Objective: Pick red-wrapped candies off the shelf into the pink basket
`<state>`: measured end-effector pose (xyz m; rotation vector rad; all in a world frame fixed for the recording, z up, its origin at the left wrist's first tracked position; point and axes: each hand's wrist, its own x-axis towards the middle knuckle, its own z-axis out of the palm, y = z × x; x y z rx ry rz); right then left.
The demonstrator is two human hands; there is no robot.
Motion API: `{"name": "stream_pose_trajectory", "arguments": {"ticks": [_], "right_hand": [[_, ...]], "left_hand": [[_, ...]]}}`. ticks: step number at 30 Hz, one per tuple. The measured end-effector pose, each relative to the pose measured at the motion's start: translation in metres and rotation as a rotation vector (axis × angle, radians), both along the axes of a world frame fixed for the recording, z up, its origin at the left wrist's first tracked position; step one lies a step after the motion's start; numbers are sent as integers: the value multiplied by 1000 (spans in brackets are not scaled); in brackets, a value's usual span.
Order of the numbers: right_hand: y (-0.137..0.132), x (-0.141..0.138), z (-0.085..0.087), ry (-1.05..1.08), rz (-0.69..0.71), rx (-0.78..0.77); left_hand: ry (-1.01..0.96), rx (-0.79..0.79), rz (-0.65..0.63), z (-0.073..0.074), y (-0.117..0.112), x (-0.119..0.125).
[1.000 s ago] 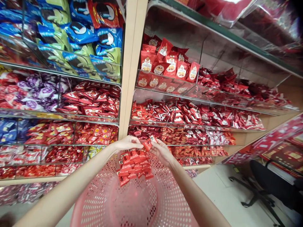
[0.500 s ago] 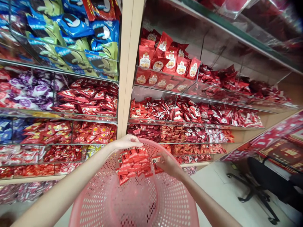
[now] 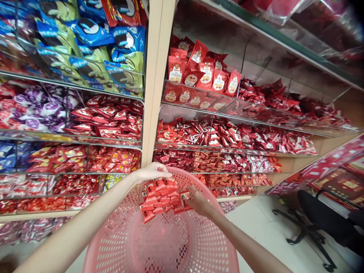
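A pink perforated plastic basket point(image 3: 207, 246) fills the lower middle, its open mouth facing me. My left hand point(image 3: 152, 172) is closed over its far rim, fingertips bent inward. Just below those fingers, against the basket's far side, lies a heap of small red candy packets point(image 3: 160, 195) with dark printed characters. At the heap's right edge my right hand point(image 3: 199, 201) pinches one red candy packet point(image 3: 185, 196) between thumb and fingers. Part of that packet is hidden by the hand.
Beyond the basket stand shelves with clear-fronted bins of wrapped sweets. A wooden upright point(image 3: 155, 79) divides them. Blue-green packs point(image 3: 93, 32) sit upper left, and red cookie packs point(image 3: 206, 74) right of the upright. A black wheeled chair point(image 3: 315, 216) stands on the pale floor at right.
My right hand has shifted slightly left, bringing its pinched packet against the heap's right edge. My left hand stays on the rim.
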<state>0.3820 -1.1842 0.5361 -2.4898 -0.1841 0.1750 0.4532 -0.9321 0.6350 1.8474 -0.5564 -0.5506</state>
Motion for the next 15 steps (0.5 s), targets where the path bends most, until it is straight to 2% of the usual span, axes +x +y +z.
{"name": "stream_pose_trajectory", "arguments": {"ticks": [15], "right_hand": [[9,4,3,41,10,-26]], "left_hand": [[-31,21,-10,0,0,1]]}}
